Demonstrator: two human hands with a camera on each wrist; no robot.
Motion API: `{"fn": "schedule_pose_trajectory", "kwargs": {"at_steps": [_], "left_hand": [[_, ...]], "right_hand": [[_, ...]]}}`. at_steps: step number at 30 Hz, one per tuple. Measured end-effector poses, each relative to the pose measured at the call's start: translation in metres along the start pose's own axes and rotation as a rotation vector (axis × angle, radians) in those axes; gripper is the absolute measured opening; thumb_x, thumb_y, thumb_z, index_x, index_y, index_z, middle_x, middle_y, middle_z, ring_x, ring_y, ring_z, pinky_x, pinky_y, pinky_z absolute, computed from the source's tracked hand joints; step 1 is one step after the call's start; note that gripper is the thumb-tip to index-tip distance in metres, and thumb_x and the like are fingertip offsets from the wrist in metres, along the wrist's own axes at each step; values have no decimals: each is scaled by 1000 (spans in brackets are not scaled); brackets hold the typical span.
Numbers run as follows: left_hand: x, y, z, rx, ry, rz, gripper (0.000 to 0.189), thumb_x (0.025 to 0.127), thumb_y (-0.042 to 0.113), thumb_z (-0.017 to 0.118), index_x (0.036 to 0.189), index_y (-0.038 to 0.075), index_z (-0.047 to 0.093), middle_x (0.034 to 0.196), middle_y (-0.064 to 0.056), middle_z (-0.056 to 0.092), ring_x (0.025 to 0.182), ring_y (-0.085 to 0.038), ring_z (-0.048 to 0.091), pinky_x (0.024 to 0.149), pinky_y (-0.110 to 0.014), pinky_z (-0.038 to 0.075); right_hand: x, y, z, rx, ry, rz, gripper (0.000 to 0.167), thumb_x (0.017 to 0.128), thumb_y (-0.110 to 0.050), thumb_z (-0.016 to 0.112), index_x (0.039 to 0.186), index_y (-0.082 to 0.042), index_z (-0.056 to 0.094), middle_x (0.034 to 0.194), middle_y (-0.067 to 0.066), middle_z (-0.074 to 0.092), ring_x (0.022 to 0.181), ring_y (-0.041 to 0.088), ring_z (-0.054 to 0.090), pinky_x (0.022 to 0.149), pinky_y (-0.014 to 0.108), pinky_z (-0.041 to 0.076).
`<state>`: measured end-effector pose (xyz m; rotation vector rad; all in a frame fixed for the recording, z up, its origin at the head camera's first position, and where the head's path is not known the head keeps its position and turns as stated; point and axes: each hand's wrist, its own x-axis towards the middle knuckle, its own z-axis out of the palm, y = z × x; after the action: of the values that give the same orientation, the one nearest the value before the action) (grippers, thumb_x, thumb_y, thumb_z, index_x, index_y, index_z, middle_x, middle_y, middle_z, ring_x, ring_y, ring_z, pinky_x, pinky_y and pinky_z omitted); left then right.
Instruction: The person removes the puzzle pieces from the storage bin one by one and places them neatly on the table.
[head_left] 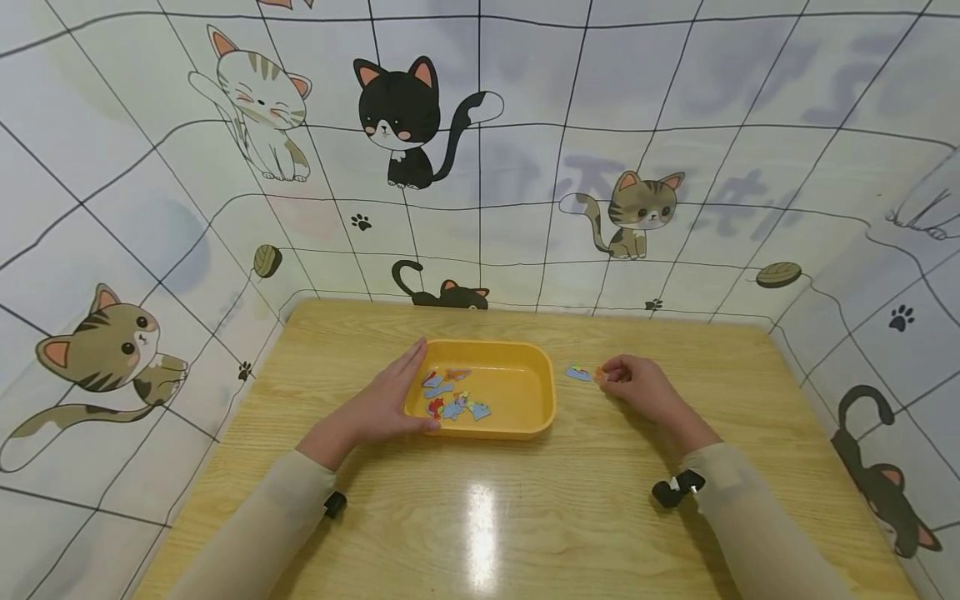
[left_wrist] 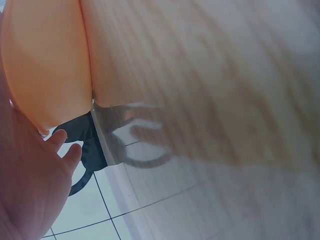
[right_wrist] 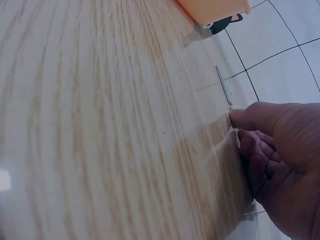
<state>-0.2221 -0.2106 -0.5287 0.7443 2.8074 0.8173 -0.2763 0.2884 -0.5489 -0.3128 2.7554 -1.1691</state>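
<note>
A yellow plastic tray [head_left: 517, 433] sits on the table, and several small, colourful, flat puzzle-like pieces [head_left: 453, 408] lie in its left half. My left hand [head_left: 386, 404] grips the tray's left end, thumb at the front rim and fingers along the left side. To the right of the tray, a blue-and-yellow flat piece [head_left: 578, 373] lies on the tabletop. Right beside it my right hand [head_left: 637, 385] pinches a small orange piece [head_left: 600, 376] between thumb and fingers, low at the table. In the right wrist view, the thumb [right_wrist: 255, 116] partly hides that piece.
The light wood table [head_left: 420, 508] meets a white cat-print cloth [head_left: 517, 167] at its back and sides. Black devices [head_left: 677, 488] are worn on both wrists. A bright light reflection shows on the front of the tabletop.
</note>
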Motion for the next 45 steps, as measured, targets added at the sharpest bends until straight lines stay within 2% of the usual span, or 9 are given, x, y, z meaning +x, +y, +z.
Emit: {"fn": "schedule_pose_trajectory", "kwargs": {"at_steps": [10, 16, 19, 24, 27, 30, 36, 43, 45], "left_hand": [[0, 1, -1, -1, -2, -4, 139, 86, 69, 87, 179, 10, 2, 187, -1, -3, 171, -32, 9, 134, -56, 20], [-1, -1, 2, 6, 6, -8, 140, 85, 75, 84, 179, 11, 3, 187, 0, -2, 171, -32, 10, 134, -55, 21], [-1, -2, 2, 8, 9, -7, 140, 85, 76, 83, 179, 11, 3, 187, 0, -2, 171, -32, 10, 134, -55, 21], [-1, -3, 2, 17, 7, -2, 141, 85, 79, 81, 179, 12, 2, 187, 1, -3, 171, -32, 10, 134, -55, 21], [-1, -3, 2, 19, 7, -3, 141, 84, 81, 80, 179, 12, 2, 186, 2, -3, 171, -32, 11, 134, -55, 21], [-1, -3, 2, 20, 8, -3, 140, 85, 80, 80, 179, 11, 2, 186, 2, -3, 171, -32, 11, 134, -55, 21], [1, -3, 1, 26, 6, 8, 140, 85, 79, 80, 179, 11, 2, 187, -2, -1, 171, -32, 11, 134, -56, 21], [1, -3, 2, 26, 8, 11, 138, 86, 74, 83, 179, 10, 3, 187, -3, 0, 170, -32, 11, 133, -56, 22], [1, -3, 1, 24, 10, 15, 137, 87, 72, 84, 179, 10, 3, 187, -3, 0, 170, -32, 11, 134, -56, 21]], "right_hand": [[-1, -15, -9, 106, 88, 33, 33, 105, -11, 75, 132, 7, 70, 110, 18, 74, 92, 22, 67, 72, 27, 56], [-2, -35, -13, 104, 81, -31, 32, 104, -12, 78, 128, 9, 72, 108, 18, 75, 89, 22, 68, 69, 28, 56], [-5, -48, -10, 136, 72, -70, 29, 107, -13, 76, 127, 8, 72, 105, 21, 74, 83, 28, 67, 66, 29, 55], [-7, -75, -4, 166, 53, -142, 20, 108, -16, 74, 119, 1, 75, 95, 20, 71, 76, 33, 62, 63, 29, 54], [-7, -92, 1, 113, 21, -200, 17, 107, -16, 76, 118, -3, 75, 92, 10, 70, 74, 24, 58, 61, 28, 51], [-4, -107, 8, 62, -38, -257, 20, 104, -16, 79, 121, -4, 75, 97, 4, 69, 77, 21, 59, 62, 29, 51], [4, -125, 23, -11, -172, -362, 31, 100, -13, 85, 125, -2, 72, 115, 13, 71, 88, 18, 62, 73, 33, 56], [11, -140, 38, -114, -273, -386, 33, 98, -16, 87, 127, -9, 72, 120, 8, 69, 93, 18, 63, 81, 36, 58], [13, -142, 42, -135, -292, -400, 36, 99, -16, 86, 130, -7, 72, 123, 11, 68, 96, 19, 63, 82, 37, 57]]}}
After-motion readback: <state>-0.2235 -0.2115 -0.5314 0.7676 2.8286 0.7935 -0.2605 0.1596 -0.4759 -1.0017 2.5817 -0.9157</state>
